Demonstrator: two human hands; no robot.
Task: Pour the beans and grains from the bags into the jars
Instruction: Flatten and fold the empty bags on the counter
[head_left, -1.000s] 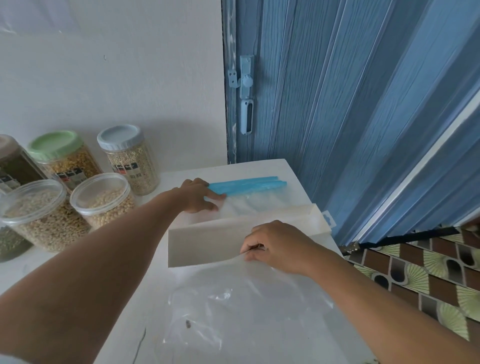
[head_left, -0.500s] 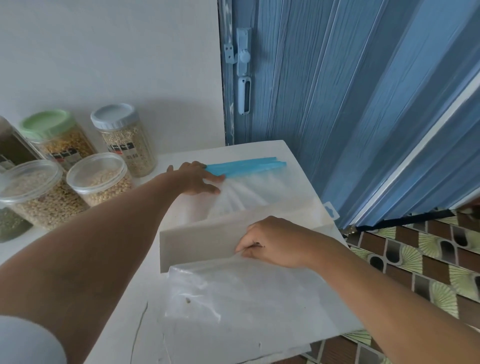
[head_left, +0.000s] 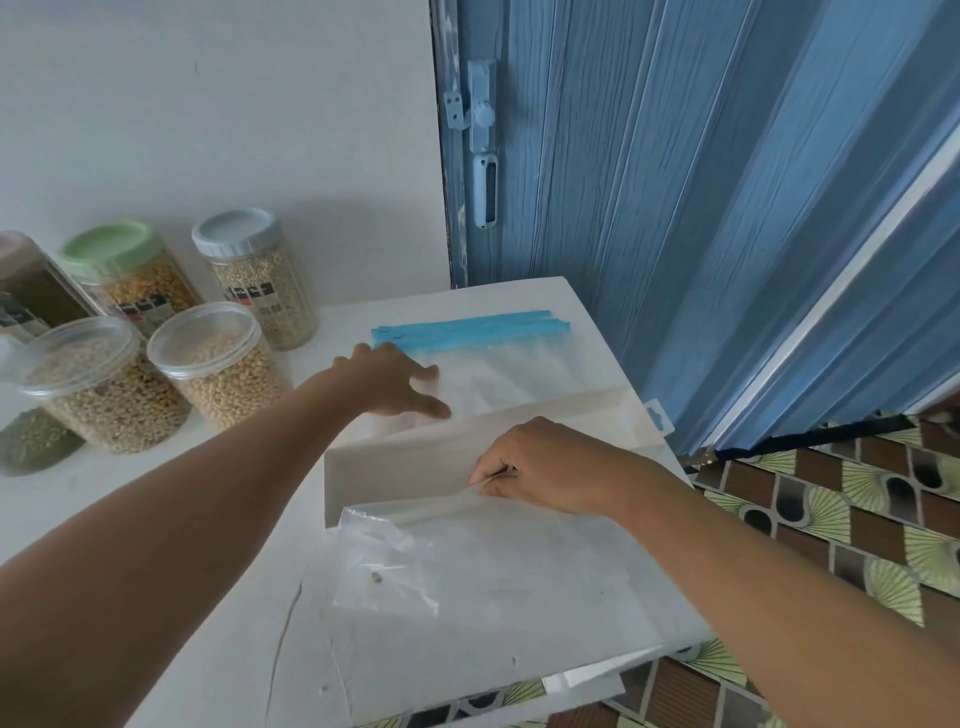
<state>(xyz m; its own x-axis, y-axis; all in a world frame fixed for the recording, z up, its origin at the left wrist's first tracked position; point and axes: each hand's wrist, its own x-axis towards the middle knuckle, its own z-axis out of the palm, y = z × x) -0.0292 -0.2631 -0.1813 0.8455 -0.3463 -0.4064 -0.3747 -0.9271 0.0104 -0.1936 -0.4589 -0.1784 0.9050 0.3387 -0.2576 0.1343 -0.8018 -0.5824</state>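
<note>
At six o'clock, nearest the camera, an empty clear bag is seen lying flat on the white table, with what looks like one stray grain left inside. Its far edge is pinched by the right hand, the grip being clamped on the plastic between thumb and curled fingers. Just past it, toward twelve o'clock, a white box is laid across the table. Beyond the box a second empty bag with a blue zip strip is pressed flat under the left hand, whose fingers are spread apart and straight.

At ten o'clock the jars are grouped near the wall: two lidless jars filled with pale beans, a grey-lidded jar and a green-lidded jar behind them.

The pouring is judged to be essentially done, since both bags in view are empty and every visible jar is filled; capping the two lidless jars and tidying the bags appear to be left.

Further jars at nine o'clock are cut off by the frame edge, their contents hard to name. The box's interior is hidden.
</note>
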